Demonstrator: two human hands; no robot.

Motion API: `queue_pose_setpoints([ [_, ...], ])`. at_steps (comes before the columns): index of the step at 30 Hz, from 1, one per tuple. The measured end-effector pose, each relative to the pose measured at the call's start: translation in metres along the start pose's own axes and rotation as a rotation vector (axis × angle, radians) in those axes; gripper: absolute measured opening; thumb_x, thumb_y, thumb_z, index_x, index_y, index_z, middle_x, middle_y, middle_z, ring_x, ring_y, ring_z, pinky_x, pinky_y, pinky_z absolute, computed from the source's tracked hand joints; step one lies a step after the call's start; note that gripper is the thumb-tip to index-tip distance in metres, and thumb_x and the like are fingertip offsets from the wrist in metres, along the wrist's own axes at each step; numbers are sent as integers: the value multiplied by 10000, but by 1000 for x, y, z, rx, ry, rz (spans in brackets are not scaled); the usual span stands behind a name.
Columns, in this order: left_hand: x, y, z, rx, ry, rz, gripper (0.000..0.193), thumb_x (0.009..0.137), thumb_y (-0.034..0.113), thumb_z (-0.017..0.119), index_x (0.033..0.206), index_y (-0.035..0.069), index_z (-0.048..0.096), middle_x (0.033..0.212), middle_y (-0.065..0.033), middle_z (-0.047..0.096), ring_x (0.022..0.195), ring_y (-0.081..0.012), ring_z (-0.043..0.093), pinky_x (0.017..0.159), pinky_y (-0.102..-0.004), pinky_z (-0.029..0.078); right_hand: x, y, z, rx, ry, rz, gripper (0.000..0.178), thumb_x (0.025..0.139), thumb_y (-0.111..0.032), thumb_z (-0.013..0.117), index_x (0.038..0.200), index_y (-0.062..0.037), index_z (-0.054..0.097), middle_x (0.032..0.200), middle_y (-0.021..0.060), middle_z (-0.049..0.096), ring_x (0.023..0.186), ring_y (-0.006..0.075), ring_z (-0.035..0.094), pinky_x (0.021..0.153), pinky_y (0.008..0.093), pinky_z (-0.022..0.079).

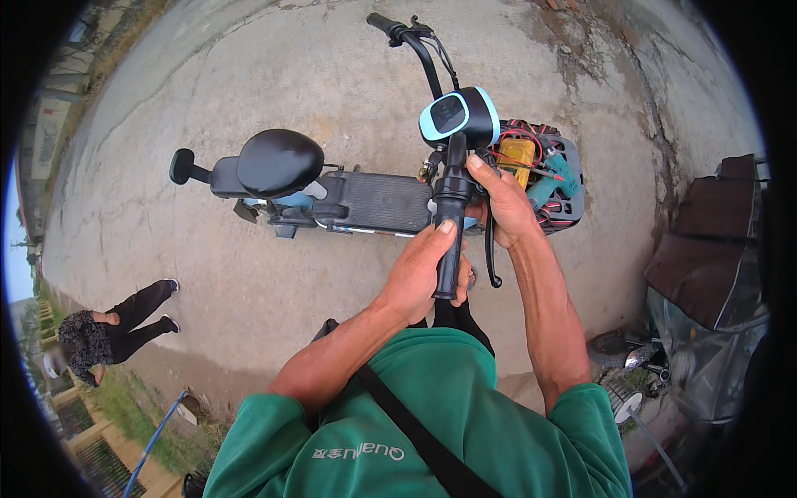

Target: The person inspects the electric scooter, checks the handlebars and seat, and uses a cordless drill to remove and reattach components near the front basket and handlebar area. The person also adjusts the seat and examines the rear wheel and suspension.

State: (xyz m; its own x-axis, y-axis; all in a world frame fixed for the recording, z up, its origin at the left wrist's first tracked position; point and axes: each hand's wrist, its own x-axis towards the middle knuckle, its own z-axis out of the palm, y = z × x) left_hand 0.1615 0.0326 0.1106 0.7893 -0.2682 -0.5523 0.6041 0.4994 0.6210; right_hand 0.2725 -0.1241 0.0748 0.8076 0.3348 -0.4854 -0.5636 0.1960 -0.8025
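A small electric scooter (382, 202) stands sideways before me, its front to the right. My left hand (419, 270) is wrapped round the black handlebar grip (448, 264) on the near side, thumb on top. Further up the same bar, my right hand (506, 199) is closed by the grip's inner end, its thumb against the control housing; its fingertips are hidden behind the bar. The black brake lever (491, 257) hangs beside the grip, below my right hand. Just beyond sits the blue-rimmed display (449, 115).
The front basket (573, 207) holds a yellow meter (516, 158), a teal power tool (552, 183) and red wires. The black seat (281, 163) is at left. A person (112, 332) stands at lower left. A brown-covered vehicle (710, 241) is at right, on cracked concrete (332, 83).
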Motion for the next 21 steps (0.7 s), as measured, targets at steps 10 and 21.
queue_pose_setpoints([
  [10, -10, -23, -40, -65, -116, 18, 469, 1147, 453, 426, 1182, 9, 574, 856, -133, 686, 688, -222, 672, 663, -377, 563, -4, -10, 6, -27, -17, 34, 425, 1049, -498, 636, 1191, -106, 722, 1111, 60, 777, 956, 140, 741, 754, 324, 613],
  [21, 6, -125, -191, 380, 342, -282, 313, 1095, 368, 577, 1119, 58, 606, 813, -68, 684, 668, -175, 668, 645, -325, 561, -126, 147, -131, 490, 436, 216, 521, 1062, -531, 573, 1243, -47, 641, 1104, 104, 764, 953, 228, 726, 832, 367, 573],
])
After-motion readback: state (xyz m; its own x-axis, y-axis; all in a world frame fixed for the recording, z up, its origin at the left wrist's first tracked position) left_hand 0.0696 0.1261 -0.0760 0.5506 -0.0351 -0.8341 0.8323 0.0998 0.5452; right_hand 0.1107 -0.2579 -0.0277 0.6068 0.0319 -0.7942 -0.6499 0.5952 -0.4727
